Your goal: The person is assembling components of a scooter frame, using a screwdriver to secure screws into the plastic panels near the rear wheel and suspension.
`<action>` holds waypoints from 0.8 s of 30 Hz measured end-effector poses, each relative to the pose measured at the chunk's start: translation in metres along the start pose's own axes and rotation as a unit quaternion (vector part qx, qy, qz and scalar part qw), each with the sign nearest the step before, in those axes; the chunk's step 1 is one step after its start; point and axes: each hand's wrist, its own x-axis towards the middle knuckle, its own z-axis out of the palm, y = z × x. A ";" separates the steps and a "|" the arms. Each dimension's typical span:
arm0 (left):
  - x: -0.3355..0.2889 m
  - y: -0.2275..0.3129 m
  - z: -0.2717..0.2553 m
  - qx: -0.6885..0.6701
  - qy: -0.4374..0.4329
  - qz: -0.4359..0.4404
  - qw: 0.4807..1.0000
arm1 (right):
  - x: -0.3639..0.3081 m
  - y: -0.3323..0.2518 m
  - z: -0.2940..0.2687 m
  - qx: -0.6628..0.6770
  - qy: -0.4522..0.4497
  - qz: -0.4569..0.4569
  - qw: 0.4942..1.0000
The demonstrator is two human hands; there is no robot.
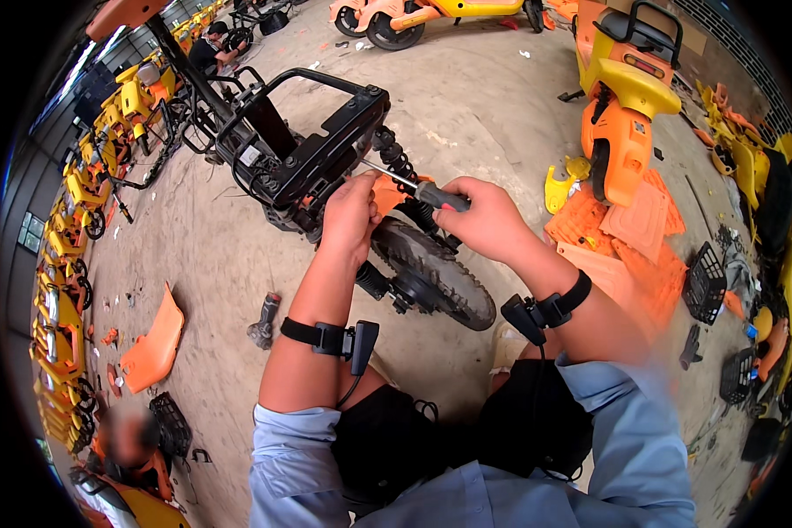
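Note:
My right hand (488, 218) is wrapped round the dark grey handle of a screwdriver (429, 193). Its thin metal shaft points left and up, to the rear of a stripped black scooter frame (334, 132). Close beside the shaft my left hand (350, 213) is closed, its fingers curled near an orange part (394, 191) under the rack; what they hold, if anything, is hidden. Black coil shock absorbers (394, 157) stand behind the tool, and the rear wheel (436, 273) is below both hands. The screwdriver's tip lies against the frame's underside, but its contact point cannot be made out.
Orange panels (647, 220) lie in a heap at right, near an orange and yellow scooter (625, 114). A curved orange panel (156, 343) and a dark tool (264, 321) lie on the floor at left. Yellow scooters (79, 185) line the left wall. A person (211, 51) crouches far off.

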 end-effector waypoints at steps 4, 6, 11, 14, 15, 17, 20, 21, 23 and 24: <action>0.009 0.000 0.008 -0.047 0.005 0.031 0.998 | 0.004 0.002 0.001 -0.007 -0.009 0.000 1.000; 0.009 0.000 0.010 -0.047 -0.001 0.031 0.998 | 0.003 0.001 0.002 0.001 -0.016 0.009 1.000; 0.012 0.001 0.004 -0.049 -0.015 0.038 0.998 | 0.004 -0.003 0.006 0.027 -0.023 0.017 0.999; 0.009 0.003 0.011 -0.050 -0.007 0.034 0.998 | 0.005 0.001 0.005 0.072 -0.041 0.037 0.996; 0.008 0.003 0.011 -0.047 -0.007 0.033 0.998 | 0.006 0.001 0.005 0.107 -0.056 0.051 0.991; 0.008 0.004 0.009 -0.042 -0.008 0.033 0.999 | 0.009 0.000 0.004 0.177 -0.092 0.096 0.975; 0.009 0.004 0.009 -0.041 -0.015 0.027 0.999 | 0.009 -0.006 -0.004 0.256 -0.136 0.156 0.944; 0.009 0.004 0.009 -0.042 -0.015 0.027 0.999 | 0.009 -0.008 -0.006 0.269 -0.138 0.156 0.940; 0.008 0.004 0.010 -0.045 -0.013 0.025 0.999 | 0.009 -0.007 -0.004 0.213 -0.100 0.095 0.967; 0.008 0.005 0.011 -0.049 -0.010 0.023 0.998 | 0.009 -0.004 0.001 0.140 -0.060 0.032 0.988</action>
